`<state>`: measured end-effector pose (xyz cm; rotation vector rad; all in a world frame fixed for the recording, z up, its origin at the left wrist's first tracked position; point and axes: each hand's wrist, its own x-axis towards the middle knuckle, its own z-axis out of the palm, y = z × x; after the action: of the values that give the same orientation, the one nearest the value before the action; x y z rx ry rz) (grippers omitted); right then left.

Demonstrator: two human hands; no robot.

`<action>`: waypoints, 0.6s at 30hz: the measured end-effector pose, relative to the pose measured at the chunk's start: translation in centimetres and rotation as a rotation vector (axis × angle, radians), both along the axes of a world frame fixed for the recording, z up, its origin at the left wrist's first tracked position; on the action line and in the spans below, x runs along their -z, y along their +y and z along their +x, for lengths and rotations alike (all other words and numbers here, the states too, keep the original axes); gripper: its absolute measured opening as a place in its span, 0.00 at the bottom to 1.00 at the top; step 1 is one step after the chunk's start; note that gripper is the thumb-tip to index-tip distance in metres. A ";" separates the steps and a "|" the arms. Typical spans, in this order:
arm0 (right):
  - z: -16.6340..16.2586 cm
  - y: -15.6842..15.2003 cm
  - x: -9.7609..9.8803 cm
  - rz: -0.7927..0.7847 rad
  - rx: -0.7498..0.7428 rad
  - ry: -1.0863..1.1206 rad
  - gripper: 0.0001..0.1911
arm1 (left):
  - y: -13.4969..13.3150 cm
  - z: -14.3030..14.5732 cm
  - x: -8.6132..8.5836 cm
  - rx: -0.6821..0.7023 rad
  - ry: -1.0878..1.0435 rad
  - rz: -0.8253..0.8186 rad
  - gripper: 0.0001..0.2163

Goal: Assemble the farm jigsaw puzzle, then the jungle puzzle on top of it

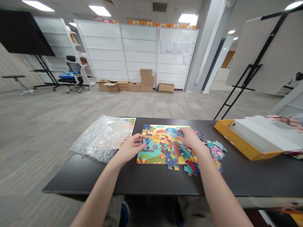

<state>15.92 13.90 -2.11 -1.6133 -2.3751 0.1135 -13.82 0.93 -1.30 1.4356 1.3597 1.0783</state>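
Observation:
A partly assembled jigsaw puzzle point(153, 151) with bright animal pictures lies on the black table. At its left side is my left hand point(133, 147), its thumb and forefinger apart at a blue-and-purple patch; I cannot make out a loose piece between them. My right hand point(191, 138) is over the upper right of the puzzle, thumb and fingers closed around a small blue puzzle piece point(181, 133). Loose pieces point(216, 149) are heaped right of the puzzle, partly hidden by my right forearm. One teal-and-red piece point(190, 167) lies near the lower right corner.
On the left, a clear plastic bag point(97, 138) partly covers a printed picture sheet point(129, 124). An open yellow box point(248, 148) with a white insert stands on the right of the black table point(153, 183). Cardboard boxes point(146, 80) line the far shelving.

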 end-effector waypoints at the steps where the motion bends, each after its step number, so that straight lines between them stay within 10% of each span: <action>1: 0.0 0.0 -0.1 -0.005 -0.003 0.012 0.16 | 0.0 -0.1 0.1 0.006 -0.007 -0.001 0.19; 18: -1.6 -2.6 -3.0 -0.161 -0.235 0.683 0.15 | -0.9 -1.4 0.3 0.085 0.237 0.023 0.19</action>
<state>14.30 11.28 0.85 -1.0929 -2.0204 0.7822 -15.24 0.02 -1.59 1.6644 1.4390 0.8937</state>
